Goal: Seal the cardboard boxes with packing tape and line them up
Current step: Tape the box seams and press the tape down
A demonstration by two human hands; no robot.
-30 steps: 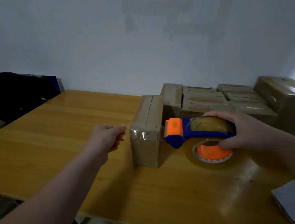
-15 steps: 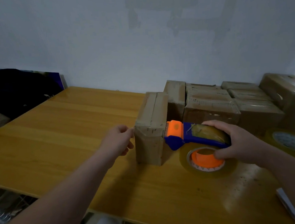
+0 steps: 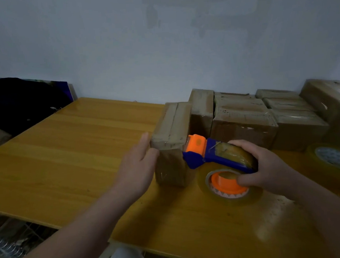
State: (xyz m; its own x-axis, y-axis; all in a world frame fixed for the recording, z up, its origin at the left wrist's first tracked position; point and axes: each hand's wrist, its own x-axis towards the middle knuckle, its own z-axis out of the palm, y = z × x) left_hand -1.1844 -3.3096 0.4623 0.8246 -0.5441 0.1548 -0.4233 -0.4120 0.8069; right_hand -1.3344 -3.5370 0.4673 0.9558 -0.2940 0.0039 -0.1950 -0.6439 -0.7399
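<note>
- Cardboard box (image 3: 172,126), brown, oblong and standing on a narrow side, sits near the middle of the glossy yellow wooden table (image 3: 65,157).
- Its flaps are closed, with a seam running along the top face and clear film shining at the near top edge. What is inside cannot be seen.
- The left hand (image 3: 137,168) lies flat against the left face of the cardboard box, with its fingers straight and close together, gripping nothing.
- The right hand (image 3: 265,168) is curled round the blue and orange plastic tape dispenser (image 3: 201,152), with its fingers over the top of the handle and its thumb on the orange hub.
- The dispenser's orange head touches the right face of the box near its top edge, while its body lies low over the table.
- A roll of clear packing tape (image 3: 231,195) is mounted on the dispenser around the orange hub and lies almost flat on the table under the right hand.
- A row of brown cardboard boxes (image 3: 243,119) stands behind the dispenser against the white wall (image 3: 158,38), pressed side by side. All are closed and their contents are hidden.
- A bigger brown carton (image 3: 334,103), also closed, stands at the far right end of that row.
- A spare roll of clear tape (image 3: 334,156) lies flat on the table just in front of the bigger brown carton, apart from the right hand.
- A dark bundle (image 3: 16,104) lies beyond the table's left end, too dim to tell what it is.
</note>
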